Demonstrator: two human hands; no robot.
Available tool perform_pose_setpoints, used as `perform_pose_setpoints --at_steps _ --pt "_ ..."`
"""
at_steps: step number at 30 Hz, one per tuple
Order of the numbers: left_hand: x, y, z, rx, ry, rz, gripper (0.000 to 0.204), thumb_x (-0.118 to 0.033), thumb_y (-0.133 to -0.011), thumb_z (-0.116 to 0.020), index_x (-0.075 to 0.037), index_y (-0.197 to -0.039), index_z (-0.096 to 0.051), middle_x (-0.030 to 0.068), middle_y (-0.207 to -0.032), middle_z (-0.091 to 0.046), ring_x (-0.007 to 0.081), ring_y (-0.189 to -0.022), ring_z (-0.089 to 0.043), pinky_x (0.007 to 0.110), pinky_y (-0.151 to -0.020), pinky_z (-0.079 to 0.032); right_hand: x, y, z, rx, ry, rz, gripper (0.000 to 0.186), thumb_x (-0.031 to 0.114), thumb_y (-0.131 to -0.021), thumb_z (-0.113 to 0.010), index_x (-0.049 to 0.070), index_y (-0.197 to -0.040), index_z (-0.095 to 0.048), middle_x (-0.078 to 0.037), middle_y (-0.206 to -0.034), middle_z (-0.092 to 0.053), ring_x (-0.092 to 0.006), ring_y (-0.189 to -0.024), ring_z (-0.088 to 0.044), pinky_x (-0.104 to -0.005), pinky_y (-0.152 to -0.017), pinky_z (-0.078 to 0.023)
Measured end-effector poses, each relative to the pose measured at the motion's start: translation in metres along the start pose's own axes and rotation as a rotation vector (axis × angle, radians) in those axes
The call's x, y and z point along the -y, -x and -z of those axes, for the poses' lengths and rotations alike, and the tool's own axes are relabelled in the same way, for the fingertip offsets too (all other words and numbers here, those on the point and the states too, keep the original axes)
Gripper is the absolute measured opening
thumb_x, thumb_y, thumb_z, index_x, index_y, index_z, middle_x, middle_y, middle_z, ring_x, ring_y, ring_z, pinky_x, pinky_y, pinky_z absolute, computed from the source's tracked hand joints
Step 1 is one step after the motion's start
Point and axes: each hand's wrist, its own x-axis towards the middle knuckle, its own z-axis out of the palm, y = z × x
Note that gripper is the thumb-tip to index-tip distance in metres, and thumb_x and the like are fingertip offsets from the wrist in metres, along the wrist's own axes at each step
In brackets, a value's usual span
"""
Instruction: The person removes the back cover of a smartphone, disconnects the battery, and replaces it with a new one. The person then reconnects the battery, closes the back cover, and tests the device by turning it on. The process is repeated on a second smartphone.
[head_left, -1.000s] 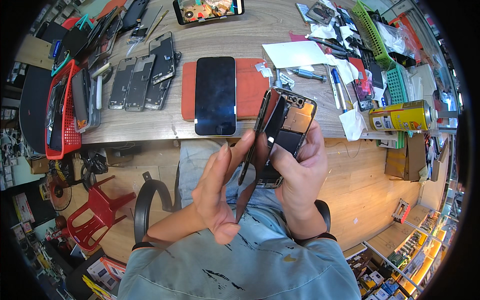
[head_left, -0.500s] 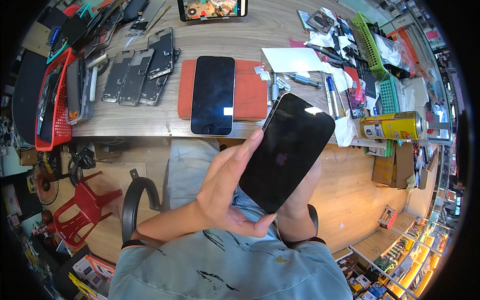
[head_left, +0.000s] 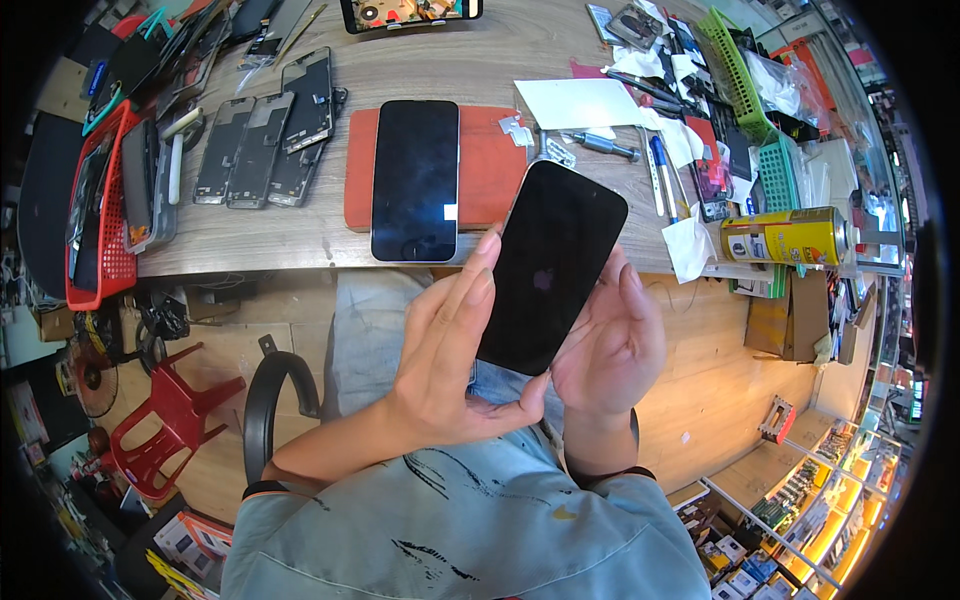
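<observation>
A black phone (head_left: pixel 545 260), screen up and tilted, is held in both hands above the bench's near edge, a faint logo on its dark screen. My left hand (head_left: pixel 445 360) grips its left edge with the fingers and its bottom with the thumb. My right hand (head_left: pixel 615 355) curls round the lower right side, fingers partly behind it. A second phone (head_left: pixel 414 180) lies screen up on a red mat (head_left: pixel 498 190), with small silver pieces (head_left: pixel 515 130) at the mat's upper right.
Loose screens (head_left: pixel 258 152) and a red basket (head_left: pixel 120 260) sit left on the wooden bench (head_left: pixel 280 245). A white sheet (head_left: pixel 575 100), tools, yellow spray can (head_left: pixel 780 237) and green basket (head_left: pixel 738 70) are right; a propped phone (head_left: pixel 410 12) is behind. A red chair (head_left: pixel 170 430) stands below.
A second ago the phone's housing was open, showing its insides; now its screen covers them and faces up. Over the last half second the phone rose slightly and my right hand came into view.
</observation>
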Motion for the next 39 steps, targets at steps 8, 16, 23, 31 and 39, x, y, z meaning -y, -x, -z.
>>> perform_pose_setpoints --at_steps 8,16,23,31,39 --pt "0.0 0.002 -0.004 0.032 -0.039 -0.01 0.123 -0.012 -0.069 -0.091 0.013 -0.166 -0.021 0.0453 -0.157 -0.047 0.0494 -0.138 -0.058 0.048 -0.113 -0.047 0.003 0.001 0.009 0.019 -0.062 -0.047 0.056 0.034 -0.116 -0.035 -0.002 -0.158 -0.04 -0.02 -0.157 -0.053 -0.0282 -0.145 -0.056 -0.0444 -0.123 -0.044" --pt "0.002 0.007 -0.007 0.045 0.046 -0.023 0.118 -0.018 -0.072 -0.092 0.009 -0.166 -0.026 0.0453 -0.155 -0.049 0.0431 -0.123 -0.062 0.047 -0.104 -0.051 0.016 -0.002 0.013 -0.053 0.089 -0.019 0.063 0.035 -0.116 -0.035 -0.006 -0.164 -0.034 -0.021 -0.16 -0.052 -0.0274 -0.144 -0.057 -0.0424 -0.123 -0.044" --pt "0.01 0.038 -0.012 0.11 0.178 -0.172 0.096 -0.014 -0.08 -0.084 0.005 -0.162 -0.037 0.0372 -0.142 -0.064 0.0384 -0.101 -0.07 0.046 -0.089 -0.057 0.034 -0.01 0.035 -0.222 0.315 0.045 0.065 0.032 -0.116 -0.037 -0.009 -0.166 -0.032 -0.02 -0.16 -0.055 -0.0256 -0.144 -0.057 -0.0397 -0.121 -0.045" --pt "0.028 0.052 -0.023 0.305 0.228 0.033 0.048 -0.004 -0.081 -0.08 0.004 -0.128 -0.072 0.0243 -0.116 -0.077 0.0345 -0.092 -0.073 0.041 -0.082 -0.058 0.049 -0.029 0.068 -0.339 0.448 0.08 0.063 0.026 -0.114 -0.047 -0.01 -0.165 -0.036 -0.02 -0.157 -0.058 -0.0246 -0.143 -0.058 -0.0374 -0.12 -0.046" --pt "0.073 0.096 -0.046 0.451 0.121 0.222 0.035 -0.011 -0.088 -0.081 0.0 -0.121 -0.077 0.0171 -0.105 -0.078 0.0338 -0.09 -0.074 0.04 -0.084 -0.059 0.049 -0.042 0.067 -0.374 0.461 0.119 0.061 0.023 -0.112 -0.055 -0.011 -0.161 -0.043 -0.019 -0.153 -0.061 -0.0227 -0.139 -0.061 -0.0345 -0.117 -0.047"
